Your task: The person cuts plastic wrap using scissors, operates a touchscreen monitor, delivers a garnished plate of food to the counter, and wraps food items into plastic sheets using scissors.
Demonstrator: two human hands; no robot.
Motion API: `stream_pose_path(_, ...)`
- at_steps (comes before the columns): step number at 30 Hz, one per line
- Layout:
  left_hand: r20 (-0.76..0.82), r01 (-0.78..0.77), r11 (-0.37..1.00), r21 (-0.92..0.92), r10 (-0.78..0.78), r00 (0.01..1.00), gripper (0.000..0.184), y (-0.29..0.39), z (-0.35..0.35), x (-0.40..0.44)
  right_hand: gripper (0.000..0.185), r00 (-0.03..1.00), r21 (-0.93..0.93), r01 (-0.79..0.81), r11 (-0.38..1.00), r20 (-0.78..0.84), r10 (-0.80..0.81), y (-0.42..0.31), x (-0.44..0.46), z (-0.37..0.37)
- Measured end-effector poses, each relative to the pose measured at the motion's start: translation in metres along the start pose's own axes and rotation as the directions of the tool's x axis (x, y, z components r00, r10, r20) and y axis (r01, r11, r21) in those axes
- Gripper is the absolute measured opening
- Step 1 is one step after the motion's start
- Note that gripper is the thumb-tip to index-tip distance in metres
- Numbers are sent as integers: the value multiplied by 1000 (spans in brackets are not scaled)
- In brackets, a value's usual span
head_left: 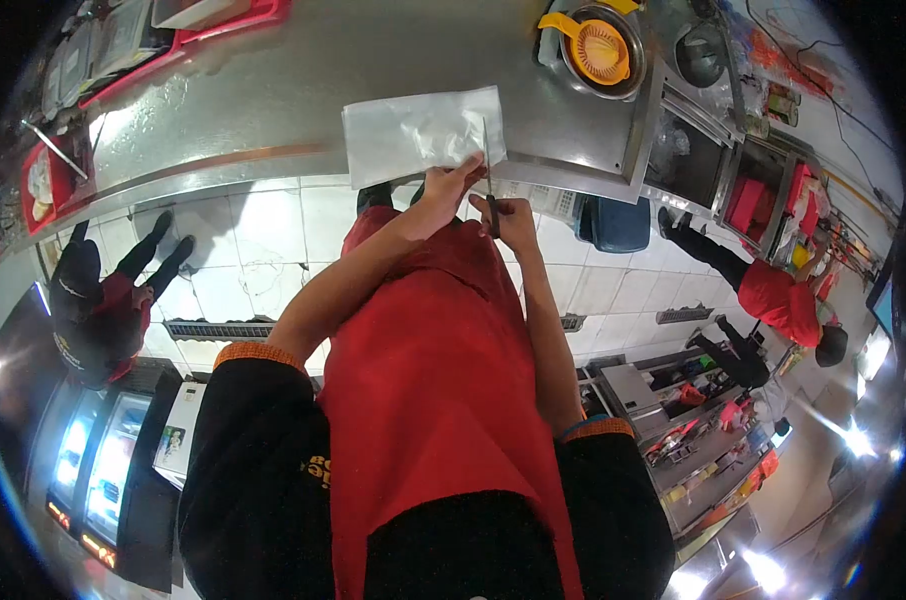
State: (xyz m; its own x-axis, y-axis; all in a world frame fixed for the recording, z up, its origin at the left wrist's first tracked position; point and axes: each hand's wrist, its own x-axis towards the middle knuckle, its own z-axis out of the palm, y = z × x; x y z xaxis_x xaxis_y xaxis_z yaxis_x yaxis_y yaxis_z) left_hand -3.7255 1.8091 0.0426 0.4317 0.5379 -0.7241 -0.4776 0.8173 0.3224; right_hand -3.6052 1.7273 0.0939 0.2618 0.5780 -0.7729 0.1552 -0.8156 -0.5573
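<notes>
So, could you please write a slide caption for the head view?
At a metal counter, the left hand holds clear plastic while the right hand grips a dark-handled cutting tool.

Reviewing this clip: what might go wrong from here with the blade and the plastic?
The left hand has its fingers close beside the dark-handled blade in the right hand, so a slip might nick them. The plastic sheet reaches past the front edge of the metal counter, so it may shift or sag and the cut could wander.
</notes>
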Motion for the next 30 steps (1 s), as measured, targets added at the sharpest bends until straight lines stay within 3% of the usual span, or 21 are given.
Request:
stream_pose_path(2, 10, -61, 998, -28, 61, 998, 25, 0, 2, -5, 50, 999, 137, -28, 990, 37, 24, -4, 1, 1)
stream_pose_path(8, 66, -19, 1000, -5, 19, 998, 27, -2, -8, -3, 50, 998, 70, 59, 996, 33, -62, -7, -2, -8)
stream_pose_path(11, 289, -239, 956, 168, 184, 939, 35, -7, -15, 5, 50, 999, 25, 37, 999, 2, -37, -8, -8, -8)
stream_pose_path(12, 233, -14, 995, -102, 37, 972, 42, -2, -11, 9, 50, 999, 22, 38, 999, 1, -38, -7, -11, -7)
stream_pose_path(13, 220, 200, 907, -370, -124, 968, 49, 1, -7, 13, 50, 999, 10, 38, 999, -6, -38, -7, -14, -7)
stream_pose_path(17, 193, 143, 928, -345, -79, 978, 62, 13, 12, 10, 51, 1000, -8, 25, 1000, -18, -25, -4, -17, -7)
stream_pose_path(20, 270, 221, 851, -477, -98, 958, 64, 22, 21, 1, 51, 1000, -9, 17, 1000, -26, -18, -4, -18, -9)
stream_pose_path(23, 184, 198, 904, -380, -135, 974, 65, 21, 21, 4, 51, 1000, -14, 20, 1000, -22, -20, -5, -20, -12)
stream_pose_path(25, 41, 133, 970, -202, -128, 991, 59, 14, 22, 13, 50, 1000, -23, 21, 1000, -15, -22, -5, -22, -12)
stream_pose_path(30, -117, 43, 992, -115, -56, 992, 43, -4, 17, 32, 51, 1000, -72, 2, 997, -26, -3, 1, -15, -12)
